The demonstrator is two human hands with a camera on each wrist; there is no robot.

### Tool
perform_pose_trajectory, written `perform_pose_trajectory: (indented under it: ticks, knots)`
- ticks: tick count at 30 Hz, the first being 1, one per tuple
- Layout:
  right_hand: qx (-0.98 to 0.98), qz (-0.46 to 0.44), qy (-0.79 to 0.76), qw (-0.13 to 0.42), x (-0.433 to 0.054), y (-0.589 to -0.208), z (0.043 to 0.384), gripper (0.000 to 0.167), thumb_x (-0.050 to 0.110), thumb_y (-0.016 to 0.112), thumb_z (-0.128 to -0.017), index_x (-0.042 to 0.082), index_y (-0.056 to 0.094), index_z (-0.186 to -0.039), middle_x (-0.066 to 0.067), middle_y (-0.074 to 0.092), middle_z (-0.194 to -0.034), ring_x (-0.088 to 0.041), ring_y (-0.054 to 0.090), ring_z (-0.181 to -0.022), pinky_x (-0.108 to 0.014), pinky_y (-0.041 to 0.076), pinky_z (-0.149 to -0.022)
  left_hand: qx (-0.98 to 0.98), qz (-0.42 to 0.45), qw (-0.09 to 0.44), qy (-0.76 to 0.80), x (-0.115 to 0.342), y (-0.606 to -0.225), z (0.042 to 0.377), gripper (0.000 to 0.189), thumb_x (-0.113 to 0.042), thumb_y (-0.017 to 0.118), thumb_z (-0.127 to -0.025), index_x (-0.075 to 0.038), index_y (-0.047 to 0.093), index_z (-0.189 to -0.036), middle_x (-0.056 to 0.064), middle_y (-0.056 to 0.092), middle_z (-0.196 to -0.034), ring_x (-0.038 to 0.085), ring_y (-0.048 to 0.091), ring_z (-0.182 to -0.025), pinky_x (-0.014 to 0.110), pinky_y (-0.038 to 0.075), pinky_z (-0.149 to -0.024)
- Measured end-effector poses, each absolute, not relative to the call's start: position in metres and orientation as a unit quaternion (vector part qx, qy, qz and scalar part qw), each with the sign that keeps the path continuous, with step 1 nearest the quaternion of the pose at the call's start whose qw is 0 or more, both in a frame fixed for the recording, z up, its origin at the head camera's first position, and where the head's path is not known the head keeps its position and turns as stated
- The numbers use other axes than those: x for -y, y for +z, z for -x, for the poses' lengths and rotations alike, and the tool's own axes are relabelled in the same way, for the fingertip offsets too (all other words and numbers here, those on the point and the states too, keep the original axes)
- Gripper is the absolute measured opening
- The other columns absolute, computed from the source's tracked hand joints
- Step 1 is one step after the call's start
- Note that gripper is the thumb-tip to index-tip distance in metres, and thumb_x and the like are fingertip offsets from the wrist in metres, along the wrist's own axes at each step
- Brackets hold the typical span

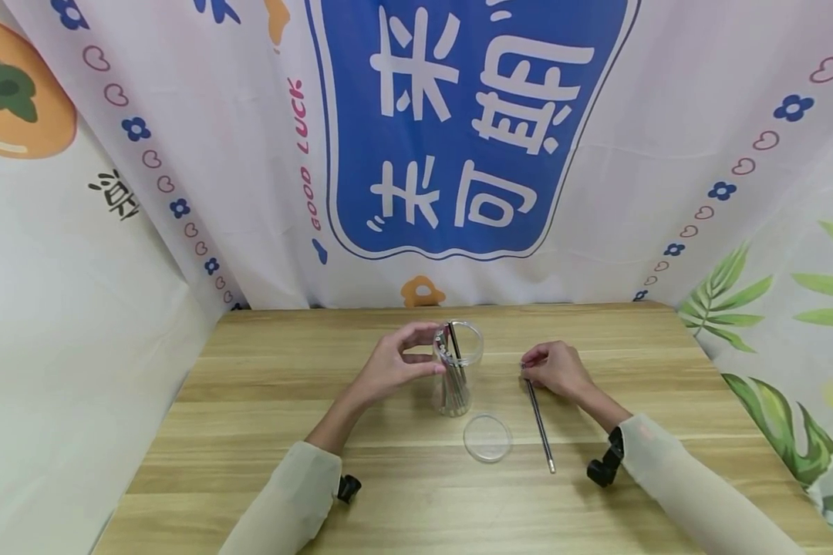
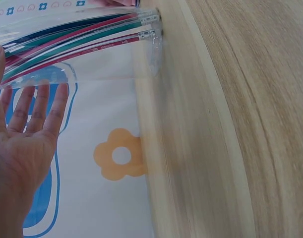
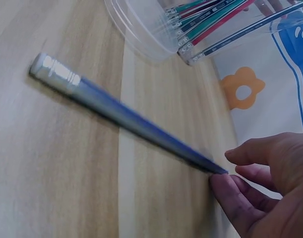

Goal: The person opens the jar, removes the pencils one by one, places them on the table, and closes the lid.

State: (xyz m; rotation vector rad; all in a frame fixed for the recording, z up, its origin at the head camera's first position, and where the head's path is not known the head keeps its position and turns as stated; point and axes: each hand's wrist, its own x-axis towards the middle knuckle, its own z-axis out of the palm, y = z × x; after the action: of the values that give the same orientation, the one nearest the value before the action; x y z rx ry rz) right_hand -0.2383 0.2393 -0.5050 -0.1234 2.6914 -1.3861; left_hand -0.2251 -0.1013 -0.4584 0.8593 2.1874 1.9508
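The dark pencil (image 1: 540, 424) was near the clear jar (image 1: 470, 351), to its right, the end opposite the eraser pinched in the fingers of the right hand (image 1: 555, 370). It looked light and stiff, perhaps brittle-tipped; mid-shaft seemed the safer hold. The left hand (image 1: 392, 358) gripped the jar; the lid (image 1: 487, 438) lay in front of the jar on the table (image 1: 389, 501).

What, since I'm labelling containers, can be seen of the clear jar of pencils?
The jar is a see-through cylinder, apparently plastic, with a round rim and an uncovered mouth. It seems to stand upright on the wooden table, near a clear round disc that looks like a lid. Inside, red, green and dark pencils lean to one side, their metal-banded ends at the base. The left hand holds its upper part from the left.
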Motion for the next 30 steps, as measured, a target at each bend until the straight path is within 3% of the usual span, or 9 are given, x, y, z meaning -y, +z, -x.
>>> perform_pose_trajectory:
  ticks: [10, 15, 21, 30]
  knots:
    - [-0.916, 0.089, -0.391, -0.004, -0.241, -0.485, 0.237, 0.019, 0.006, 0.081, -0.090, -0.005, 0.077, -0.105, -0.018, 0.079, -0.101, -0.030, 0.078, -0.089, -0.038, 0.067, -0.077, -0.718, -0.279, 0.045, 0.636, 0.101, -0.457, 0.225, 0.063, 0.004, 0.087, -0.084, -0.003, 0.061, -0.141, 0.016, 0.065, -0.142, 0.035, 0.065, -0.129, 0.047, 0.062, -0.101]
    - [-0.912, 0.109, -0.396, -0.011, -0.241, -0.471, 0.235, 0.022, 0.004, 0.080, -0.091, -0.007, 0.076, -0.109, -0.020, 0.079, -0.103, -0.031, 0.078, -0.091, -0.031, 0.067, -0.075, -0.718, -0.278, 0.047, 0.637, 0.101, -0.458, 0.225, 0.064, 0.003, 0.088, -0.083, -0.004, 0.061, -0.142, 0.016, 0.066, -0.142, 0.034, 0.065, -0.129, 0.043, 0.063, -0.101]
    - [-0.904, 0.132, -0.406, -0.026, -0.238, -0.455, 0.232, 0.021, 0.005, 0.080, -0.092, 0.000, 0.078, -0.113, -0.021, 0.078, -0.110, -0.032, 0.076, -0.098, -0.022, 0.063, -0.072, -0.715, -0.277, 0.049, 0.640, 0.101, -0.459, 0.224, 0.064, 0.004, 0.087, -0.084, -0.003, 0.061, -0.142, 0.018, 0.065, -0.142, 0.036, 0.065, -0.129, 0.042, 0.063, -0.101]
    - [-0.860, 0.177, -0.479, -0.028, -0.229, -0.426, 0.227, 0.023, 0.004, 0.080, -0.094, -0.001, 0.076, -0.116, -0.021, 0.075, -0.122, -0.036, 0.076, -0.104, -0.023, 0.066, -0.081, -0.714, -0.281, 0.046, 0.639, 0.101, -0.459, 0.225, 0.062, 0.003, 0.086, -0.085, -0.003, 0.061, -0.142, 0.018, 0.065, -0.142, 0.035, 0.065, -0.129, 0.041, 0.063, -0.101]
